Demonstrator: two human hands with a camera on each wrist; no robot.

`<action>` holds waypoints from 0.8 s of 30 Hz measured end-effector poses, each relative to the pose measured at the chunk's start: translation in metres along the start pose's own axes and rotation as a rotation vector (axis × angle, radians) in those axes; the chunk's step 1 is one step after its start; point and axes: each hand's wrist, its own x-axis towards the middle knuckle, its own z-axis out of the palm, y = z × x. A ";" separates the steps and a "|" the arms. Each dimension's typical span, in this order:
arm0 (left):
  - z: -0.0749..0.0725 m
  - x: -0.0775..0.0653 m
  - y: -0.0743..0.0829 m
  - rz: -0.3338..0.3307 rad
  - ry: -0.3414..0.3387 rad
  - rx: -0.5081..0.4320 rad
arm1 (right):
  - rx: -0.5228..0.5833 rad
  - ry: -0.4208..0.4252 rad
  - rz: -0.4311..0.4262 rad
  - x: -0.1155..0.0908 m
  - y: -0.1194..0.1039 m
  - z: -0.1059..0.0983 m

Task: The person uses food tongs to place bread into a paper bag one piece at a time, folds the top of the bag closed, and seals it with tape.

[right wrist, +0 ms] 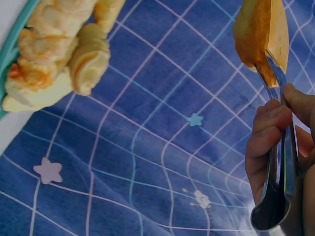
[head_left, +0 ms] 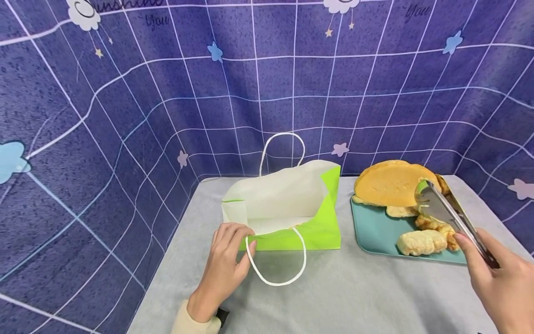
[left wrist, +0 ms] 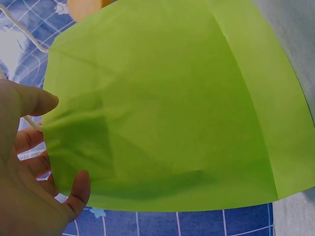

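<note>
An upright lime-green paper bag (head_left: 325, 229) with a white inside and white cord handles (head_left: 278, 284) stands with its mouth open. My left hand (head_left: 225, 262) pinches its near rim at the left corner, thumb outside and fingers inside; in the left wrist view that rim of the bag (left wrist: 162, 113) shows creases. On the right, my right hand (head_left: 500, 283) grips metal tongs (head_left: 452, 213). The tongs' tips clasp the right edge of a half-moon folded golden bread (head_left: 388, 185), seen end-on in the right wrist view as a tan bread (right wrist: 270, 34) above the hand.
A teal tray (head_left: 375, 234) sits right of the bag. It holds a pale, ridged bread roll (head_left: 421, 242) and browned pieces (head_left: 435, 225) beside it. A grey cloth (head_left: 333, 297) covers the table. Behind hangs a purple-blue checked curtain (head_left: 275, 79).
</note>
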 end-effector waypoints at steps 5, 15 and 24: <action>-0.001 -0.001 0.000 -0.006 -0.007 0.001 | 0.112 0.040 -0.061 0.003 -0.010 -0.004; -0.002 -0.001 0.000 0.004 0.002 0.008 | 0.226 0.126 -0.205 0.010 -0.026 -0.002; -0.002 0.001 0.002 0.003 -0.003 0.008 | 0.342 0.267 -0.350 0.017 -0.060 0.018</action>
